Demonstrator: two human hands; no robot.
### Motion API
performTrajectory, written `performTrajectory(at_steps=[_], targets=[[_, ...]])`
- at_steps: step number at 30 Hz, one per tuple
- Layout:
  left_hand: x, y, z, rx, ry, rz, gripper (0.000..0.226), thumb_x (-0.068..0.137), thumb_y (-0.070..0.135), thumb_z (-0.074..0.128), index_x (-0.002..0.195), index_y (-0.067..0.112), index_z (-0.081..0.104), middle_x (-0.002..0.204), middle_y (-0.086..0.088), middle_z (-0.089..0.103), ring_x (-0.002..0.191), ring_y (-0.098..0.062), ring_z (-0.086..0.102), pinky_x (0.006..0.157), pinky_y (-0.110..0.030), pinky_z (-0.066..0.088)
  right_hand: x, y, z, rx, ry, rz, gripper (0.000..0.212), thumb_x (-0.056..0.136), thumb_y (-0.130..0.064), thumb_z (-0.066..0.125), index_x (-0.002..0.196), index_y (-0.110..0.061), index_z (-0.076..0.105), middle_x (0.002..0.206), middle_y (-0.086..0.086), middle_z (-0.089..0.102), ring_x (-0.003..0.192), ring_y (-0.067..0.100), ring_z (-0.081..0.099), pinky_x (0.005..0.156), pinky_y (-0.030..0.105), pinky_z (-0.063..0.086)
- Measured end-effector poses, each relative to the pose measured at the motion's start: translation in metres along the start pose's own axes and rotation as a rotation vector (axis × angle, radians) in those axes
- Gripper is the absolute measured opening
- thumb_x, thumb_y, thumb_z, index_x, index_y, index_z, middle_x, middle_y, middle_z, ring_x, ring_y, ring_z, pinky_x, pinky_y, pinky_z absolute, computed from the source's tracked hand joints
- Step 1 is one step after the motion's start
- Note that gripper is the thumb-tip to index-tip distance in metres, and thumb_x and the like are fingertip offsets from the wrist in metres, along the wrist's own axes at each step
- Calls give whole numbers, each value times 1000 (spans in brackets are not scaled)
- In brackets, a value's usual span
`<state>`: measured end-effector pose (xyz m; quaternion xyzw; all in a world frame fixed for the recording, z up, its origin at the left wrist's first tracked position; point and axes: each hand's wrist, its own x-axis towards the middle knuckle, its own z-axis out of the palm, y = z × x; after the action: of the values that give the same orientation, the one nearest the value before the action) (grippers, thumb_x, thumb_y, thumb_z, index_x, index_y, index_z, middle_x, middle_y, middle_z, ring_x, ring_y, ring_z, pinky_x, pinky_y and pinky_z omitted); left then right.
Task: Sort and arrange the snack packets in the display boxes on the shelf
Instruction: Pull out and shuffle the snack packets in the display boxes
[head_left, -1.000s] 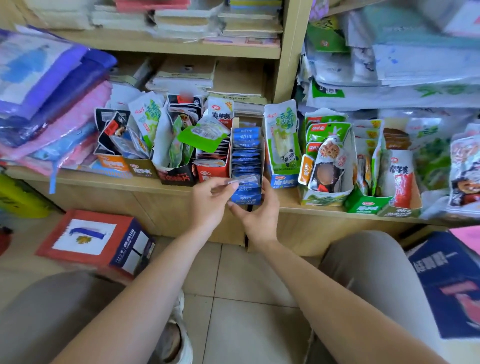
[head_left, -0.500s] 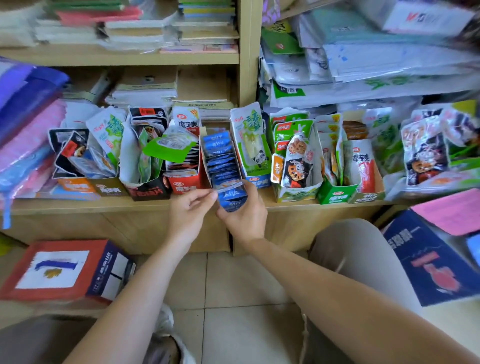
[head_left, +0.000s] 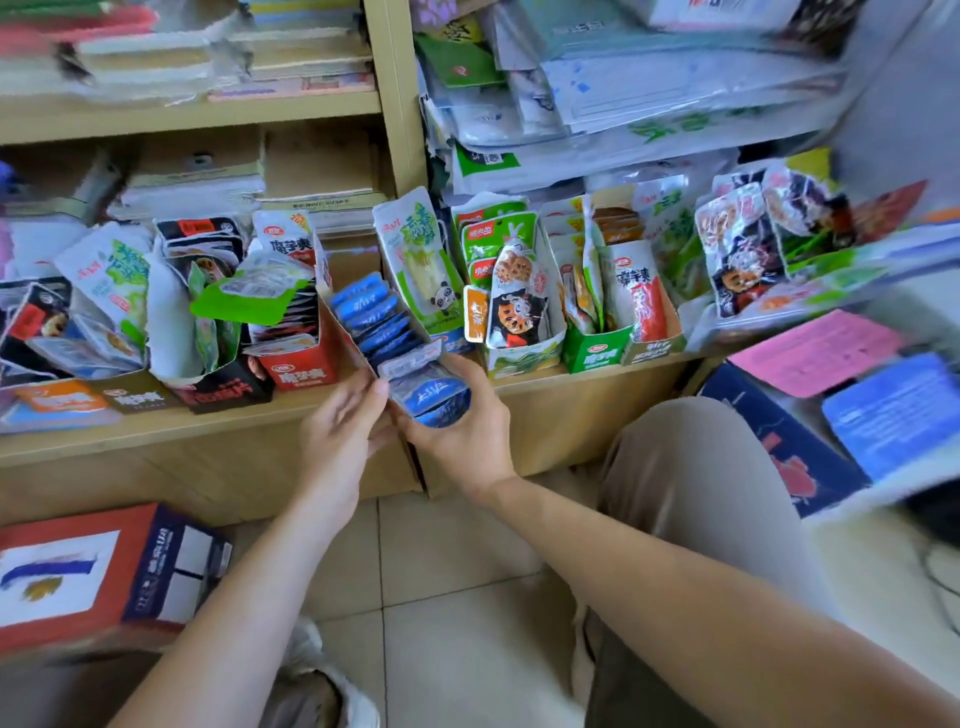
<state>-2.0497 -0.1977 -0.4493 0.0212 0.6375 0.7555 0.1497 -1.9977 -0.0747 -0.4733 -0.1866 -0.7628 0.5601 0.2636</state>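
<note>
On the shelf (head_left: 156, 431) the red box (head_left: 301, 371) stands near the front edge. Just right of it the tan box (head_left: 340, 325) lies slanted, and its blue row (head_left: 371, 317) runs from the back left down to the front edge on the right. The left hand (head_left: 340, 436) comes up from below, left of that box's front end. Its fingers (head_left: 371, 397) are nearly straight and close together, their tips at the left edge of the blue packet (head_left: 434, 397). From here I cannot tell whether they pinch that edge or only steady it. The packet sits at the front end of the row, right at the shelf's front edge. Its pale sealed top leans back against the last packet in the row, its blue body hangs down and forward, and its long axis is roughly in line with the slant of the box. The right hand (head_left: 470, 441) cups it from below and from the right, with fingers curled round the lower end and the far side, so this hand carries it and is the nearer one. To my eye the next move is a short push up and back along the box's axis. Further right the green box (head_left: 597, 351) stands at the front edge, well clear of both hands.
</note>
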Motion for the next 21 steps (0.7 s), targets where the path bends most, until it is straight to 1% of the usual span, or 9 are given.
performTrajectory(at_steps=[2, 5, 6, 8, 10, 13, 16, 19, 21], targets=[[-4, 3, 5, 12, 9, 15, 33, 98, 16, 62, 130, 8, 63, 123, -1, 72, 110, -15, 70, 95, -42, 56, 2, -5, -11, 47, 10, 35, 72, 63, -31, 92, 127, -23, 59, 109, -13, 71, 101, -5, 65, 90, 20, 53], [-14, 9, 16, 21, 25, 70, 28, 97, 11, 63, 124, 5, 65, 109, 1, 75, 105, -14, 71, 95, -37, 58, 0, -20, -38, 115, 12, 58, 69, 61, -36, 92, 121, -23, 61, 106, -10, 72, 101, 0, 67, 91, 29, 56], [-18, 12, 20, 17, 22, 92, 24, 97, 10, 62, 120, 7, 67, 106, 1, 75, 104, -17, 71, 92, -34, 58, -3, -26, -49, 137, 16, 53, 66, 61, -33, 93, 118, -23, 61, 104, -10, 72, 100, 0, 67, 89, 27, 55], [-26, 16, 26, 22, -9, 142, 17, 97, 7, 61, 112, 9, 69, 104, -3, 76, 102, -21, 71, 89, -31, 59, -8, -38, -75, 167, 16, 50, 64, 62, -21, 94, 115, -23, 60, 101, -14, 70, 97, -4, 67, 85, 15, 51], [-32, 22, 34, 51, -66, 212, 16, 98, 4, 59, 108, 7, 70, 105, -6, 76, 100, -22, 72, 89, -31, 59, -16, -47, -102, 204, 25, 50, 66, 61, -16, 94, 118, -21, 59, 104, -13, 70, 99, -2, 67, 82, 13, 51], [-35, 26, 53, 103, -145, 286, 16, 98, 1, 58, 103, 5, 73, 105, -9, 76, 104, -26, 71, 92, -32, 58, -32, -54, -138, 219, 102, 34, 65, 64, -15, 92, 121, -21, 61, 109, -11, 70, 103, -1, 66, 85, 15, 52], [-33, 24, 75, 145, -180, 322, 15, 97, 2, 60, 101, 6, 74, 103, -7, 77, 104, -23, 71, 90, -32, 57, -47, -54, -166, 215, 238, 13, 60, 65, -11, 91, 114, -27, 62, 102, -11, 73, 100, 0, 67, 84, 15, 51], [-25, 13, 95, 301, -224, 385, 13, 95, 4, 64, 99, 9, 76, 95, 5, 76, 92, -5, 69, 82, -21, 53, -53, -50, -190, 242, 374, 26, 59, 66, -9, 91, 116, -25, 64, 103, -5, 74, 98, 7, 70, 85, 24, 56], [-17, 2, 109, 449, -271, 445, 13, 94, 10, 68, 103, 13, 76, 98, 6, 75, 92, -4, 68, 83, -25, 53, -53, -48, -203, 266, 466, 53, 58, 68, -8, 90, 117, -22, 64, 103, -3, 73, 94, 10, 69, 87, 37, 58]])
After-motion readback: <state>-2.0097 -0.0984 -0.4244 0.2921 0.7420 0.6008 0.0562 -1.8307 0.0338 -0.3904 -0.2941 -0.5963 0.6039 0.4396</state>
